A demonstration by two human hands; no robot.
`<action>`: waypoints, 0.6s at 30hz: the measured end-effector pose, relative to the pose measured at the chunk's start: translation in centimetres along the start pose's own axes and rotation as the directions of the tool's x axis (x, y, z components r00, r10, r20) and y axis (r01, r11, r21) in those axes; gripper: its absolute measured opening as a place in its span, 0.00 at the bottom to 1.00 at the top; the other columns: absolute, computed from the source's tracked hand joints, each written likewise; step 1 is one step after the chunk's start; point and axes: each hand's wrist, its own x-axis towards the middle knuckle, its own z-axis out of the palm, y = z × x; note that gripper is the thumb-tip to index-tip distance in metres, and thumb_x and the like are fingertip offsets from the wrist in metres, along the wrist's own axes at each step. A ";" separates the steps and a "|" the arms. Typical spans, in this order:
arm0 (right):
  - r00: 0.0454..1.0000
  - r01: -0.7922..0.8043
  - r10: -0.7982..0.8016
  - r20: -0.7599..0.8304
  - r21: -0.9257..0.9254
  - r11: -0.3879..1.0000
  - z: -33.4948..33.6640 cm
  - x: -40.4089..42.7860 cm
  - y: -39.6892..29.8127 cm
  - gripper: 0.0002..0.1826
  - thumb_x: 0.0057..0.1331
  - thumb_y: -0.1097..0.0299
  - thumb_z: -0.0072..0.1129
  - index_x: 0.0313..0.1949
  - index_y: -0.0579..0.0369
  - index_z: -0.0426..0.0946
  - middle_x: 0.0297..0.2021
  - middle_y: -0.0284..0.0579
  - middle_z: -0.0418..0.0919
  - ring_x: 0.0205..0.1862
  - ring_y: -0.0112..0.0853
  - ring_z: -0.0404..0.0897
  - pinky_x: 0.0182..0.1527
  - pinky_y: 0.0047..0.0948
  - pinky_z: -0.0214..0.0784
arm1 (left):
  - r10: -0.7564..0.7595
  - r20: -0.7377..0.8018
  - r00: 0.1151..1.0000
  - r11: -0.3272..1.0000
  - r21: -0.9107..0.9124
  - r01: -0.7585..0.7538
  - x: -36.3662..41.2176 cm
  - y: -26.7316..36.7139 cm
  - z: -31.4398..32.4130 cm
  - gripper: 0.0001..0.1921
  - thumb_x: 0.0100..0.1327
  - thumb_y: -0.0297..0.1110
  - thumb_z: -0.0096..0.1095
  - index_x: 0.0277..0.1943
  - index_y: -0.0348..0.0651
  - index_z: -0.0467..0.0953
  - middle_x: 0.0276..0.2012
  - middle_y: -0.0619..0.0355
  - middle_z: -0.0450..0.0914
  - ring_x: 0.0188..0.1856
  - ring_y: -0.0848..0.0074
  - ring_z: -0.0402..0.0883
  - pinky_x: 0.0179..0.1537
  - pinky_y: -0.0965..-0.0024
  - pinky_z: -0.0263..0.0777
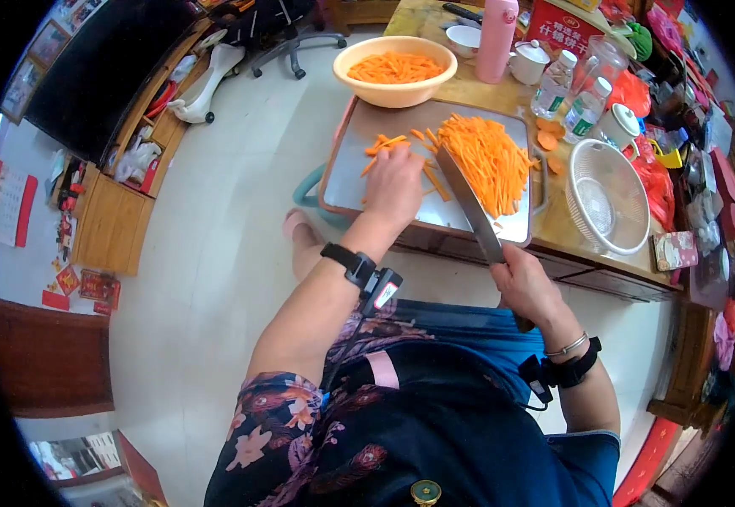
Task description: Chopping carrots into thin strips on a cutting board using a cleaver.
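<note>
My right hand [527, 282] is closed round the handle of a kitchen knife [474, 203], whose long blade points up and left across the metal-faced cutting board [354, 180]. Beside the blade, on the board's right half, lies a large heap of carrot strips [484, 161]. My left hand [396, 184] is at the board's left part, its fingers over a small group of carrot sticks [385, 144]; whether it grips any is hidden. A few loose sticks lie between hand and blade. Past the board's far left corner, a cream plastic basin [394, 95] holds more cut carrot.
Carrot slices [548, 139] lie right of the board, near a white plastic colander [608, 196]. Behind them are water bottles [554, 85] and a lidded white mug [529, 62]. A pink bottle [497, 41] stands behind the board. A teal stool [307, 187] is below the board's left edge.
</note>
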 end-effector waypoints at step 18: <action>1.000 -0.017 0.017 -0.006 -0.025 1.000 -0.3 -0.2 -1.5 0.12 0.60 0.69 0.47 0.39 0.67 0.69 0.32 0.69 0.75 0.39 0.60 0.74 0.44 0.51 0.66 | -0.057 0.081 0.995 0.995 -0.076 0.063 -0.3 1.5 1.3 0.07 0.52 0.30 0.62 0.33 0.37 0.80 0.34 0.48 0.77 0.41 0.55 0.74 0.45 0.57 0.69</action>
